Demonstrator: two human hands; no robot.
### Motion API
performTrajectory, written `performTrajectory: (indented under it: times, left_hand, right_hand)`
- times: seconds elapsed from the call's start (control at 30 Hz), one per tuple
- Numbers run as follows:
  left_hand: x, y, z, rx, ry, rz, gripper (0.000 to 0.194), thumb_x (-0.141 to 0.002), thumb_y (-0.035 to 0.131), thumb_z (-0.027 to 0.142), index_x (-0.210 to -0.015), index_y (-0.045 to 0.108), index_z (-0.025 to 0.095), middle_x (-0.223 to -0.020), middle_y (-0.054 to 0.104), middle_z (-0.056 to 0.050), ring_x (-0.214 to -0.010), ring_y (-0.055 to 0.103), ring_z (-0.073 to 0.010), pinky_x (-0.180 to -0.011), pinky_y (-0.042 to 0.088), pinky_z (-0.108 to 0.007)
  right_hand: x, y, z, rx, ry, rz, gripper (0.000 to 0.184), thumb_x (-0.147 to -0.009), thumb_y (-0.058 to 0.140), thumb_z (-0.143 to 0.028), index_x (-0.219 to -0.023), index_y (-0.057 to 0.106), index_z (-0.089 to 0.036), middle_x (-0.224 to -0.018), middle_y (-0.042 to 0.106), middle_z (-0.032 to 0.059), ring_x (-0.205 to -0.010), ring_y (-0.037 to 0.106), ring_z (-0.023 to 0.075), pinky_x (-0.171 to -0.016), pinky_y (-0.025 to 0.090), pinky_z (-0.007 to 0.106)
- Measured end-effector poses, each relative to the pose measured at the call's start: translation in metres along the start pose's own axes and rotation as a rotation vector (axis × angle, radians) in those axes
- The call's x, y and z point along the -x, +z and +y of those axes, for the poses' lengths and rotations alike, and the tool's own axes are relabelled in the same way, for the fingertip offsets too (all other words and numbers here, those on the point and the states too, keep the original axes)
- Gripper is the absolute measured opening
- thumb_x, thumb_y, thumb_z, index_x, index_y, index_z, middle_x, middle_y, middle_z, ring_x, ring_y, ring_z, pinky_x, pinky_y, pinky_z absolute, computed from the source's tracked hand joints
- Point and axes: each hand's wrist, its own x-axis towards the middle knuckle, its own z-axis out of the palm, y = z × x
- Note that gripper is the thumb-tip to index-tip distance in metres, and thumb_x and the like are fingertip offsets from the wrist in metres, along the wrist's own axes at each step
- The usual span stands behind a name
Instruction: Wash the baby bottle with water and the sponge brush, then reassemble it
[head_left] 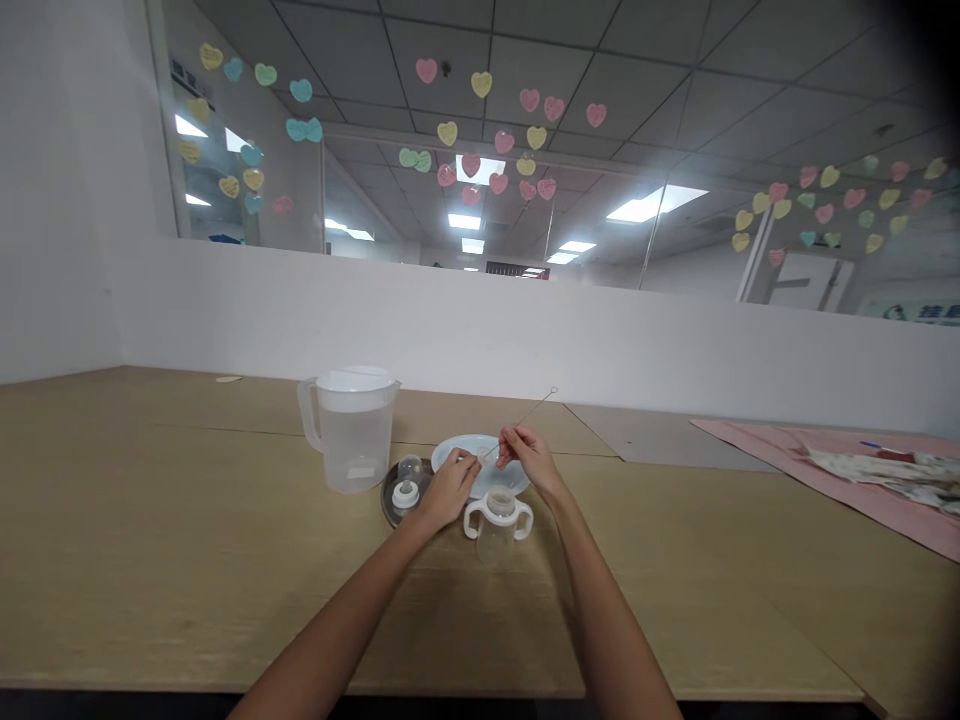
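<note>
Between the thumb and fingers of my right hand [527, 452] is a straw brush [537, 404], a thin wire with a small loop at its upper end. Its lower end slants down to the fingertips of my left hand [452, 487], which are pinched together on something small I cannot make out; any bristles are hidden. Both hands are over a pale blue-white plate [459, 442]. Just in front stands a clear baby bottle [498, 540], upright and uncapped, with a white two-handled collar [471, 520]. Left of it, a dark round tray [388, 497] holds a white bottle ring [406, 494] and a clear dome cap [410, 468].
A translucent lidded pitcher [354, 440] with liquid stands at the left. On the right lies a pink cloth [739, 440] with a crumpled whitish cloth [874, 472] and a pen on it. A white wall [420, 320] with glass above bounds the wooden table [225, 560].
</note>
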Motion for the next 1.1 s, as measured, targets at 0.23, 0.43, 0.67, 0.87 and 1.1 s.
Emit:
performTrajectory:
  times: [0.23,0.43,0.67,0.87,1.1]
  left_hand:
    - [0.0,-0.002,0.004,0.028,0.028,-0.02,0.031,-0.087,0.029,0.031,-0.092,0.057,0.019,-0.097,0.052,-0.005,-0.089,0.05,-0.0156,-0.084,0.038,-0.03]
    - [0.0,-0.003,0.006,-0.013,0.017,-0.013,0.032,-0.087,0.027,0.033,-0.089,0.056,0.018,-0.087,0.056,-0.004,-0.083,0.052,-0.0169,-0.076,0.039,-0.03]
    - [0.002,-0.005,0.008,0.011,-0.035,0.0,0.03,-0.086,0.03,0.035,-0.086,0.054,0.018,-0.085,0.059,-0.005,-0.076,0.053,-0.0164,-0.069,0.039,-0.027]
    - [0.002,-0.005,0.008,0.146,-0.049,0.019,0.027,-0.085,0.033,0.032,-0.093,0.055,0.02,-0.084,0.062,-0.003,-0.076,0.055,-0.0152,-0.069,0.04,-0.025]
    - [-0.005,-0.012,0.016,0.292,-0.091,0.052,0.032,-0.082,0.039,0.037,-0.096,0.059,0.018,-0.089,0.063,-0.004,-0.078,0.054,-0.0161,-0.072,0.041,-0.027]
  right_hand:
    - [0.002,0.001,0.004,0.207,0.007,-0.071,0.032,-0.069,0.058,-0.046,-0.063,0.063,-0.015,-0.048,0.049,-0.0031,-0.044,0.045,0.0075,-0.044,0.036,0.019]
    - [0.005,0.001,-0.007,0.22,-0.052,0.07,0.027,-0.064,0.064,-0.039,-0.079,0.069,-0.017,-0.05,0.05,-0.0033,-0.047,0.037,0.0069,-0.043,0.028,0.02]
    - [0.011,0.007,-0.029,0.086,-0.164,0.231,0.026,-0.068,0.061,-0.041,-0.072,0.068,-0.017,-0.054,0.052,-0.0012,-0.042,0.034,0.0062,-0.039,0.025,0.021]
    - [0.012,0.014,-0.033,0.288,-0.258,0.204,0.024,-0.068,0.061,-0.039,-0.057,0.066,-0.019,-0.053,0.052,0.0,-0.046,0.04,0.0091,-0.044,0.032,0.023]
    - [0.008,0.012,-0.019,0.454,-0.337,0.03,0.024,-0.072,0.058,-0.037,-0.059,0.067,-0.019,-0.056,0.057,0.0025,-0.055,0.05,0.0144,-0.052,0.037,0.026]
